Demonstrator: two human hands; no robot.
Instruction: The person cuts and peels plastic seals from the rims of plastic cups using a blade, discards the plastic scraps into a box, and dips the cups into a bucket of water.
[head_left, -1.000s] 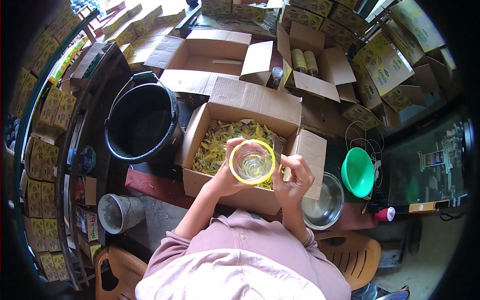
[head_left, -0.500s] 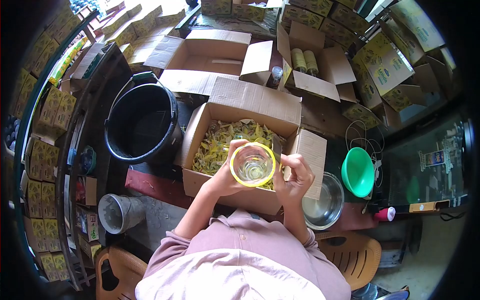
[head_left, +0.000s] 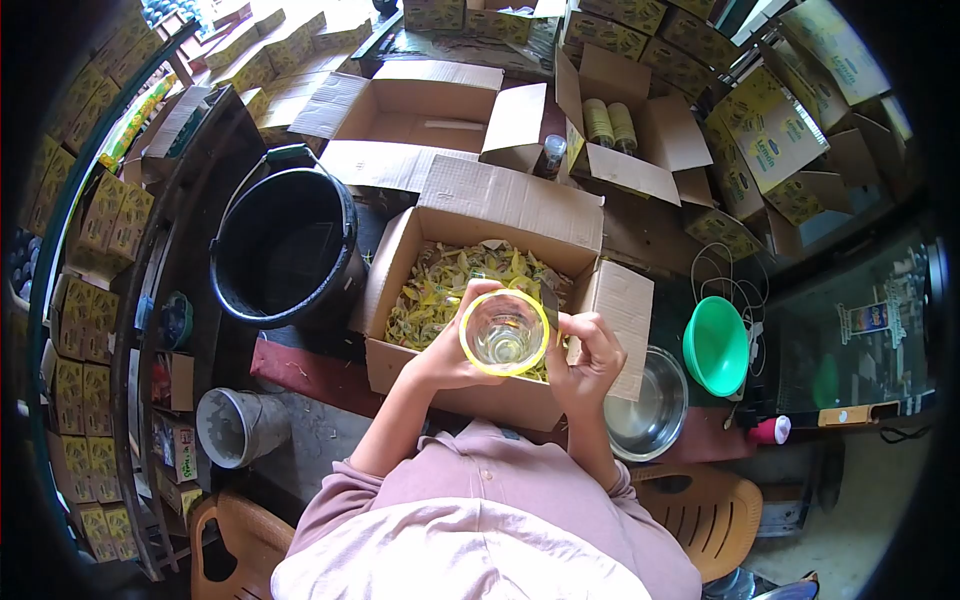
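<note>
My left hand (head_left: 447,350) is wrapped round the left side of a clear glass (head_left: 503,345) with a bright yellow rim. Its open mouth faces up toward me. On the right, my right hand (head_left: 588,358) is closed in a pinch close to the rim. A thin, dark, blade-like strip (head_left: 550,305) sticks up from its fingers beside the glass; its exact kind is unclear. Below both hands stands an open cardboard box (head_left: 465,395), holding many yellow-green leaf-like pieces (head_left: 455,275).
To the left are a black bucket (head_left: 345,270) and a grey bucket (head_left: 225,430). At right sit a steel bowl (head_left: 655,420) and a green bowl (head_left: 717,345). Behind, an open carton (head_left: 430,110) stands beside another box (head_left: 665,130) holding two yellow cylinders (head_left: 610,125).
The glass has shifted slightly left and tipped a little in my left hand. The dark strip in my right hand now shows more clearly beside the rim.
</note>
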